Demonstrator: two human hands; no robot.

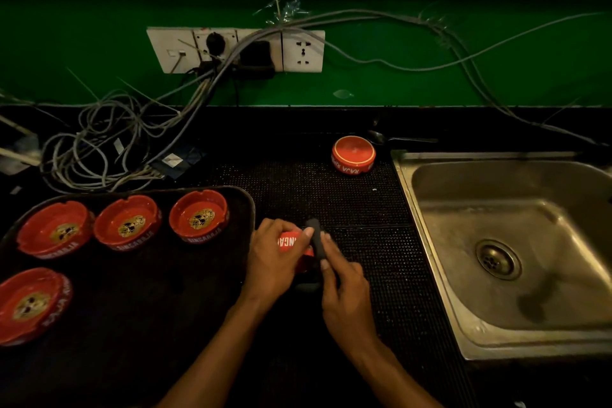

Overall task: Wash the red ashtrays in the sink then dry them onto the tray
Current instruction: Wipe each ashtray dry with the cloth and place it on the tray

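My left hand [273,260] grips a red ashtray [291,242] on its side, just right of the black tray [149,275]. My right hand [337,281] holds a dark cloth [316,238] against that ashtray. Several red ashtrays sit upright on the tray; one of them [198,215] stands nearest my hands. Another red ashtray [353,154] lies upside down on the black mat near the steel sink [496,242], which lies to the right and holds no ashtray.
A tangle of grey cables [109,142] lies at the back left below a white socket panel [236,50] on the green wall. A spoon [397,139] lies behind the upturned ashtray. A black dotted mat [364,209] covers the counter between tray and sink.
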